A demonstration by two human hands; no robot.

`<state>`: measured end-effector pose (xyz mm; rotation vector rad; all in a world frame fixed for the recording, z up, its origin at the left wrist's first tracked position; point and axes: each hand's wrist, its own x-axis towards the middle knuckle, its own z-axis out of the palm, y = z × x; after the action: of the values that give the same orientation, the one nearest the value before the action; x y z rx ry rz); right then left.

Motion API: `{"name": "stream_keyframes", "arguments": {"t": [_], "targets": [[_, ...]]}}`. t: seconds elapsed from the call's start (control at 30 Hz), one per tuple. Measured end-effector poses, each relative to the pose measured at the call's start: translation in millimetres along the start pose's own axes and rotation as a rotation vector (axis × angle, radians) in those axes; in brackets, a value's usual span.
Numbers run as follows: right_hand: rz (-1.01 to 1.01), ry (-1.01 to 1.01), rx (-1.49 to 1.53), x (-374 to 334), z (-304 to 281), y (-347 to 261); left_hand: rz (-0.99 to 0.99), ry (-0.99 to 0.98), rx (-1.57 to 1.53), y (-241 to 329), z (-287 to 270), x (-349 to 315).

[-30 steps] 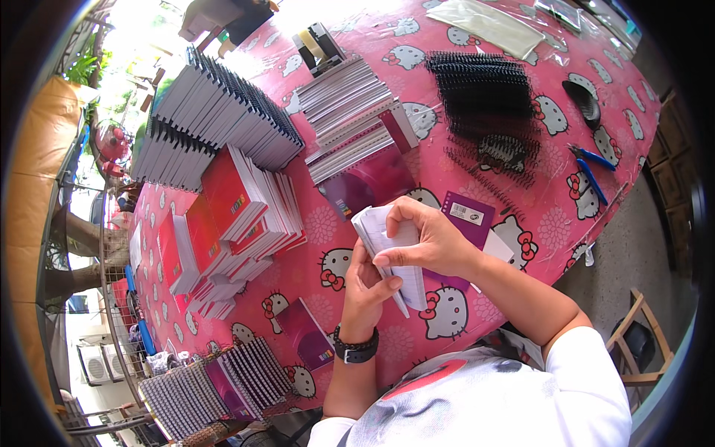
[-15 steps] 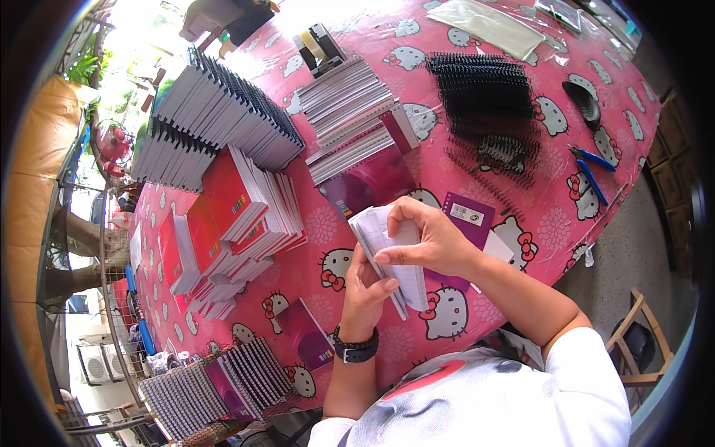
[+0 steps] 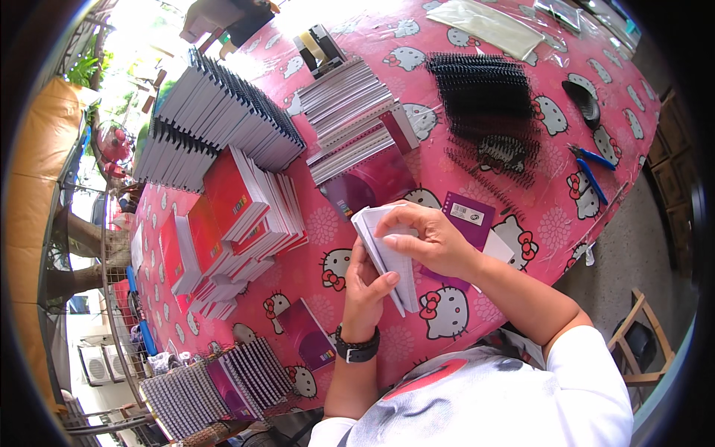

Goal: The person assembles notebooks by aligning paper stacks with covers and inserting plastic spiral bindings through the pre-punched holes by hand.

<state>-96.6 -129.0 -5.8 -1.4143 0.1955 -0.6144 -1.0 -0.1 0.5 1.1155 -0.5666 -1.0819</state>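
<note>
A small stack of lined notebook sheets (image 3: 396, 270), white and unbound along the edges I can see, stands tilted above the table. My left hand (image 3: 365, 292) grips it from the left and below, thumb across the front. Curled over its upper right is my right hand (image 3: 424, 237), fingers and thumb bent in against the pages; its fingertips are partly hidden. Just behind the stack lies a purple notebook cover (image 3: 369, 182) at the front of a row of loose page blocks. To the right, partly under my right forearm, is another purple cover (image 3: 471, 216) with a white label.
Red-covered page blocks (image 3: 231, 216) and black-bound notebooks (image 3: 223, 112) are piled at left. Spiral-bound notebooks (image 3: 216, 380) stand near left beside a purple cover (image 3: 307, 335). At right lie black binding coils (image 3: 484, 97), blue-handled pliers (image 3: 592, 171) and a black curved object (image 3: 581, 104).
My right hand has shifted slightly, its raised index finger now lower and flatter over the sheets. The stack tilts a little differently; my left hand keeps its grip.
</note>
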Motion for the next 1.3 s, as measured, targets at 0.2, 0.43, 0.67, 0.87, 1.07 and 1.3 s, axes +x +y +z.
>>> {"name": "stream_keyframes", "arguments": {"t": [0.2,0.43,0.67,0.87,1.07,1.3], "targets": [[-0.001,0.049,-0.16,0.3,1.9,-4.4,-0.026,0.0,0.013,-3.6,-0.1,-0.4],[0.045,0.033,-0.148,0.7,0.9,-4.8,-0.011,-0.004,-0.006,-2.5,-0.3,-0.7],[0.024,0.04,-0.168,0.9,0.7,-5.1,-0.027,-0.011,-0.014,-2.1,-1.7,0.2],[0.05,0.038,-0.175,0.9,0.1,-8.1,-0.019,-0.006,-0.017,-2.1,-1.4,0.0],[0.047,0.038,-0.16,1.2,0.0,-8.2,-0.018,-0.006,-0.021,-1.8,-2.1,-0.6],[0.045,0.023,-0.123,1.0,0.1,-2.5,-0.025,-0.02,-0.046,-0.7,-1.7,-1.1]]}}
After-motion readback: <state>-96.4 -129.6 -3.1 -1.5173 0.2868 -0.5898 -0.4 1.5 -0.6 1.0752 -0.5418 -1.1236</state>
